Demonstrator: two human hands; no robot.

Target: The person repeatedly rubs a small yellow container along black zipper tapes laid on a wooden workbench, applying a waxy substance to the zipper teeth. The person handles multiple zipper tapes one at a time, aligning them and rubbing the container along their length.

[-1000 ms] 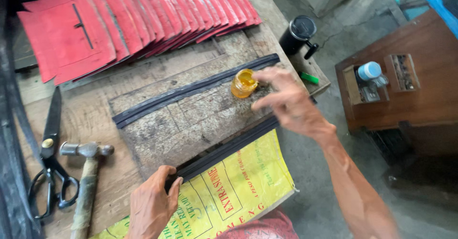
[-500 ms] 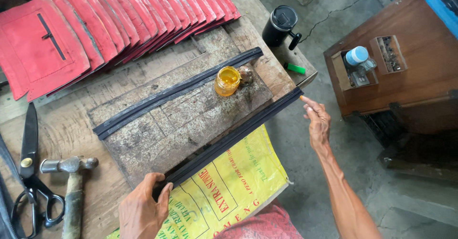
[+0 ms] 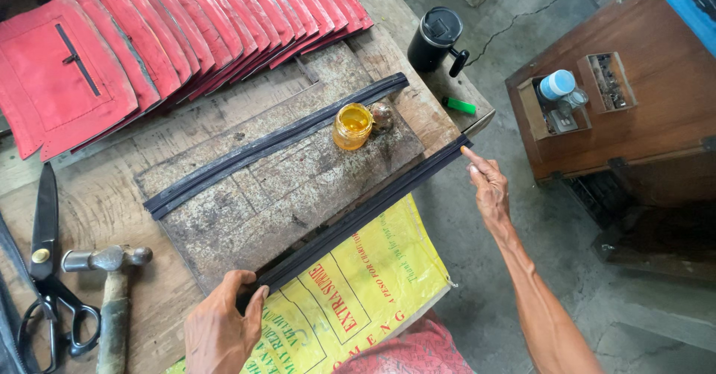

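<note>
Black strip (image 3: 358, 217), long and narrow, runs taut along the near edge of the stained work slab (image 3: 246, 202), stretched between both hands. Left hand (image 3: 220, 329) is curled shut over the strip's near end, thumb on top, fingers wrapped under, right at the slab's lower corner. Right hand (image 3: 488, 187) is out at the far end, fingers mostly straight, forefinger and thumb pinching the strip's tip just off the table corner.

Just under the strip, between the two hands, hangs a yellow woven sack (image 3: 358, 292) with red and green print, draped off the bench edge. Beyond the strip from the left hand, a second black strip (image 3: 276, 143) lies flat across the slab's far side, well apart from the first. Near the right hand, on the slab, sits a small yellow jar (image 3: 352, 126) with a round lid (image 3: 382, 117) touching it.

Left of the left hand lie a hammer (image 3: 112, 284) and black scissors (image 3: 45, 269). Beyond it, fanned red leather panels (image 3: 149, 38). Beyond the right hand stand a black mug (image 3: 436, 38) and a green lighter (image 3: 460, 105).
</note>
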